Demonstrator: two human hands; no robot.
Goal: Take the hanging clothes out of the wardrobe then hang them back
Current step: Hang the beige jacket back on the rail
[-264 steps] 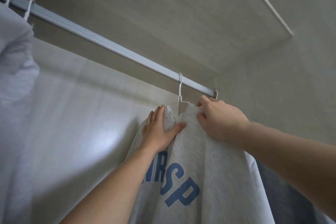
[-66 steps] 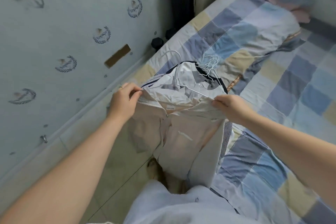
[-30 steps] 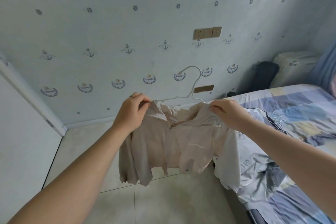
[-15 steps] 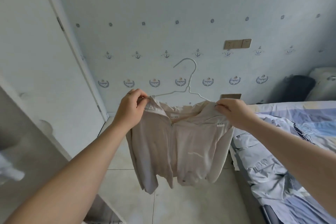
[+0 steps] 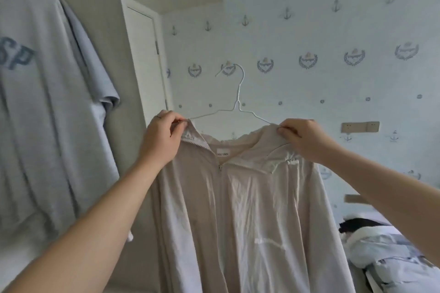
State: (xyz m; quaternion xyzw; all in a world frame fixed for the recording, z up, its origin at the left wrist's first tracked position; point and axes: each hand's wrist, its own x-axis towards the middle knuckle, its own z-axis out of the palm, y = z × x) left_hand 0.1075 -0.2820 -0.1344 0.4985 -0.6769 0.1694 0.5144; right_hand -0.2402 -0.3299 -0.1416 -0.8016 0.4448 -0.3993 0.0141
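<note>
Our left hand (image 5: 160, 141) and right hand (image 5: 302, 137) each pinch a shoulder of the beige jacket (image 5: 242, 209), holding it up on its white hanger (image 5: 238, 104). A grey sweatshirt (image 5: 35, 107) hangs in the wardrobe (image 5: 133, 93) at left.

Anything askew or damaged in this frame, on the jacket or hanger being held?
No damage shows. The beige jacket sits a little lopsided on the white wire hanger: its collar stands up by the left hand, but folds down in a creased flap below the right hand. Both hands pinch the shoulders.
</note>
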